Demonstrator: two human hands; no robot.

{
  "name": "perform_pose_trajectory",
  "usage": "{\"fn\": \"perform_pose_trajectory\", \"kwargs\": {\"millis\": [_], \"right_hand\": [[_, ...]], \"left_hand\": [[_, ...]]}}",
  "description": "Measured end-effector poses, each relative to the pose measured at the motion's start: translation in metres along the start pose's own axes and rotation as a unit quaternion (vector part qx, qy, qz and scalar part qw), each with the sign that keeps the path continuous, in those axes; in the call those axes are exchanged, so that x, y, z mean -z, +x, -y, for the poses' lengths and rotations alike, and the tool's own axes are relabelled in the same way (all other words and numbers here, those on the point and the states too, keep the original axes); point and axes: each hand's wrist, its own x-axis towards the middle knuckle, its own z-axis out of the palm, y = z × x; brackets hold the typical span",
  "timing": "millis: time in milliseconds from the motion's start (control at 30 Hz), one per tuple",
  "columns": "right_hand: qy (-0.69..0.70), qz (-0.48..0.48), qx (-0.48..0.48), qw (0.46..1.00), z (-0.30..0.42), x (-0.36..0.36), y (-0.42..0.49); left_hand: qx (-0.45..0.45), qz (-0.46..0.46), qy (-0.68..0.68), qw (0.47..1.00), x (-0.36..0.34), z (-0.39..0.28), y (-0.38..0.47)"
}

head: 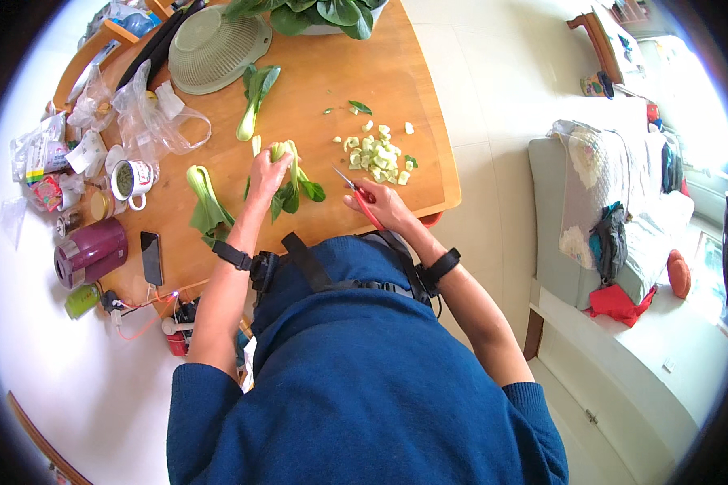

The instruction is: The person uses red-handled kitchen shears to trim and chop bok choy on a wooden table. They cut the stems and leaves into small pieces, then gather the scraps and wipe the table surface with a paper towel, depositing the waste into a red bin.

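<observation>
My left hand (270, 173) grips pale stalks of a leafy green vegetable (292, 188), whose dark leaves hang towards me. In my right hand (379, 203) is a pair of scissors with red handles (370, 209), the blades pointing up and left towards the stalks but apart from them. Beyond the scissors lies a heap of cut pale green stalk pieces (376, 156), with a few leaf scraps (360, 107) above it. One whole bok choy (258, 100) rests beyond my left hand, another leafy stalk bunch (204, 197) to its left.
An upturned colander (215, 51) and a container of leafy greens (321, 15) stand at the wooden table's (315, 73) far side. Plastic bags (151, 118), an enamel mug (132, 180), a purple kettle-like appliance (97, 251) and a phone (151, 257) are on the left.
</observation>
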Motion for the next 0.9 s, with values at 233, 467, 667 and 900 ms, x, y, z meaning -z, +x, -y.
{"fn": "perform_pose_trajectory", "kwargs": {"millis": [233, 467, 667, 900], "right_hand": [[0.003, -0.029, 0.028, 0.999, 0.004, -0.007, 0.018], [0.052, -0.014, -0.023, 0.998, -0.005, -0.012, 0.018], [0.025, -0.009, -0.028, 0.999, -0.005, -0.007, 0.009], [0.084, -0.011, -0.084, 0.993, -0.017, -0.010, 0.003]], "left_hand": [[0.054, 0.111, -0.026, 0.992, -0.025, -0.039, -0.014], [0.041, 0.140, -0.032, 0.989, -0.030, -0.037, -0.019], [0.054, 0.170, 0.021, 0.984, -0.032, -0.032, -0.017], [-0.019, 0.106, 0.117, 0.987, -0.018, -0.009, -0.014]]}}
